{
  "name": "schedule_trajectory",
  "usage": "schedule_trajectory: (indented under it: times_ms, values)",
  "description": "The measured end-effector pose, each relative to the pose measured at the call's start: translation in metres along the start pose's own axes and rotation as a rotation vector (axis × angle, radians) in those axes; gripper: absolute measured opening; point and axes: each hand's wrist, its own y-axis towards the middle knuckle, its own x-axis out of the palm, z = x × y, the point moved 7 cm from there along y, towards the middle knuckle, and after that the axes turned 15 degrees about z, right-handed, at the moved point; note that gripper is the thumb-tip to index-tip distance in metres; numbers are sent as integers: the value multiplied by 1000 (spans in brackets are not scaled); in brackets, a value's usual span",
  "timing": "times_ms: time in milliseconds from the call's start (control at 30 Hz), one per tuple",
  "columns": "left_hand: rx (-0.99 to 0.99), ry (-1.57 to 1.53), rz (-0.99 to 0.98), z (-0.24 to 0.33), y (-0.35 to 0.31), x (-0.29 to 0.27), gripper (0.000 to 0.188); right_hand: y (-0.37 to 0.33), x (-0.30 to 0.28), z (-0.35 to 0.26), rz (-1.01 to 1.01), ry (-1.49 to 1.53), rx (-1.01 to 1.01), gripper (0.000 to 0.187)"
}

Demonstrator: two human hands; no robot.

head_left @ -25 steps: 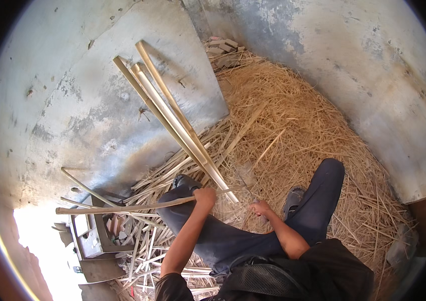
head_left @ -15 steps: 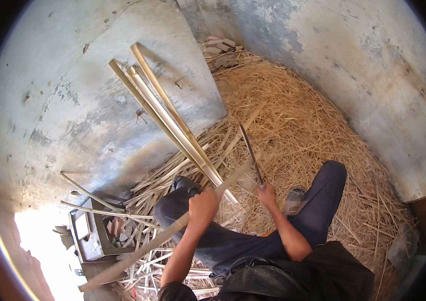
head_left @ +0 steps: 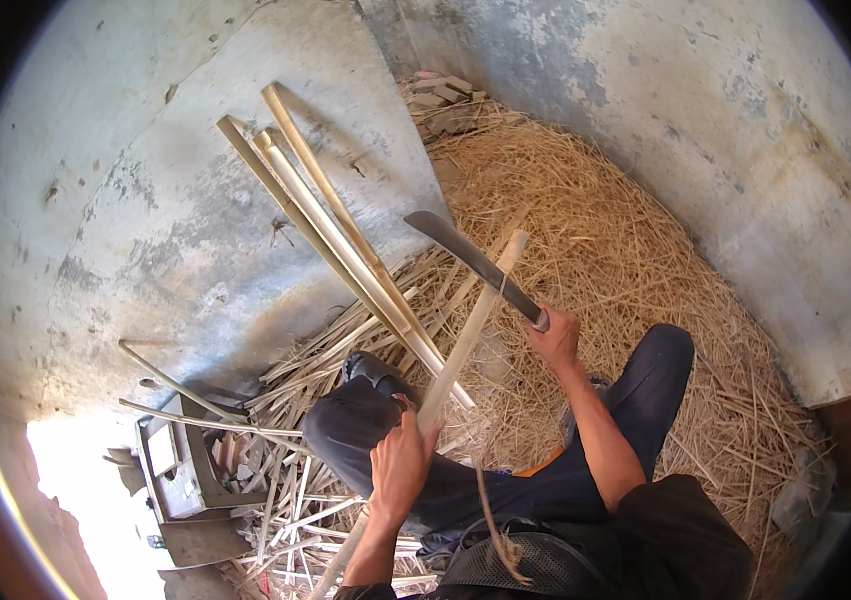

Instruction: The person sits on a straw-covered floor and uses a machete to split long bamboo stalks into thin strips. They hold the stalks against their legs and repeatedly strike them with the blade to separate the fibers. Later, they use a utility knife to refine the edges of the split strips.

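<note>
My left hand [head_left: 402, 462] is closed round a long pale bamboo strip [head_left: 463, 345]. The strip slants from beside my left forearm up to its far end over the straw. In my right hand [head_left: 555, 336] is the handle of a machete [head_left: 475, 258], its dark curved blade pointing up and left. The blade crosses the bamboo strip close to that far end; the exact contact is too small to tell. A thin, frayed bamboo shaving [head_left: 488, 500] dangles from near the blade down over my lap.
Several bamboo lengths [head_left: 330, 220] lean on the left wall, their lower ends near my left knee. Shavings and straw [head_left: 585, 215] cover the floor. A wooden box [head_left: 185, 480] with debris stands at left. Bricks [head_left: 442, 92] lie in the far corner.
The machete has swung from nearly upright to slanting up-left, and my right hand has moved up. My left hand has dropped lower, the bamboo strip is steeper, and a dangling shaving now shows.
</note>
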Motion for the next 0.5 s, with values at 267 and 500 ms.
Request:
schedule_trajectory:
  times_ms: [267,500]
  values:
    - [-9,-31,63,-2,-3,9,37,9,23,-35,-257,180,-140,15]
    - [-67,-61,125,-10,-3,10,36,14,11,-81,-229,85,-314,18]
